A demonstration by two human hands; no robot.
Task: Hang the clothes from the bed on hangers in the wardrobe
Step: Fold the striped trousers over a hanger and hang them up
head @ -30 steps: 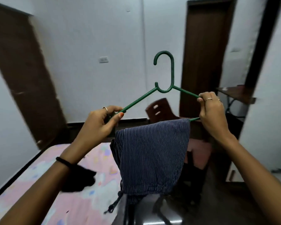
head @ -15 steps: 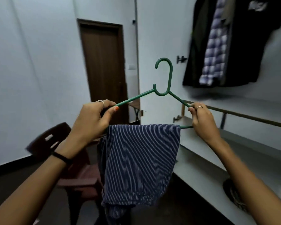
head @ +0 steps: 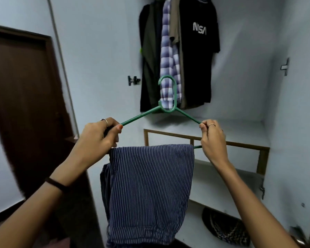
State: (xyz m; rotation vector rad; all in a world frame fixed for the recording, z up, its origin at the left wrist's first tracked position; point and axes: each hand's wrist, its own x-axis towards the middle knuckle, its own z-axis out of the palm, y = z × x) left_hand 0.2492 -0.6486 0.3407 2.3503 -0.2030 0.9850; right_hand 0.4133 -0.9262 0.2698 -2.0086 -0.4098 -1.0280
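Hanger [head: 168, 106] w/ striped trousers [head: 149, 190] over its bar sits level btwn our hands; left hand [head: 97, 138] & right hand [head: 211, 138] fingers clamped on either end. Hook points up toward hung clothes [head: 179, 54] ahead.

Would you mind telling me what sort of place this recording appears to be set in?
Most likely a bedroom, in front of an open built-in wardrobe. Clothes hang in the recess, among them a black NASA T-shirt and a checked shirt, with white shelves below and a brown door at the left.
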